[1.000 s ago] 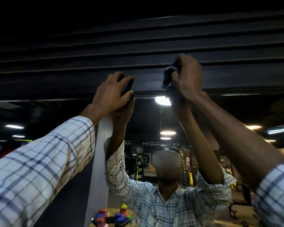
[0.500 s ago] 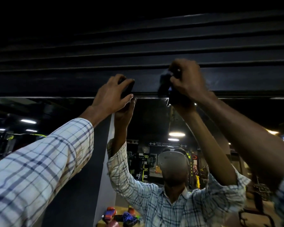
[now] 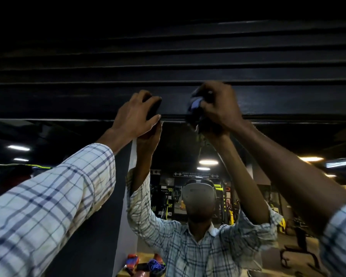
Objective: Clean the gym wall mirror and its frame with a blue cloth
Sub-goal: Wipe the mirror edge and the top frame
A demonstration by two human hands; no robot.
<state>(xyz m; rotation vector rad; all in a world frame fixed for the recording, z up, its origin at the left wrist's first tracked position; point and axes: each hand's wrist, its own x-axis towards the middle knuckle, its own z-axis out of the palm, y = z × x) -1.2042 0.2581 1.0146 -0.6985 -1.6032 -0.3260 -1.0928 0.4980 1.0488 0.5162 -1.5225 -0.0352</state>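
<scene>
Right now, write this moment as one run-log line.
step: wiping frame | right hand: grips blue cloth on frame | left hand: at frame's lower edge, grip unclear

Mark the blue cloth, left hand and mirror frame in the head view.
blue cloth (image 3: 196,103), head view, pale bunched fold.
left hand (image 3: 135,115), head view, back of the hand.
frame (image 3: 68,102), head view, bare flat band towards the left.

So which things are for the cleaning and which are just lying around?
For the job: blue cloth in the right hand; frame; mirror; maybe the dark object in the left hand.
Lying about, reflected: colourful things on the floor; black chair.
</scene>
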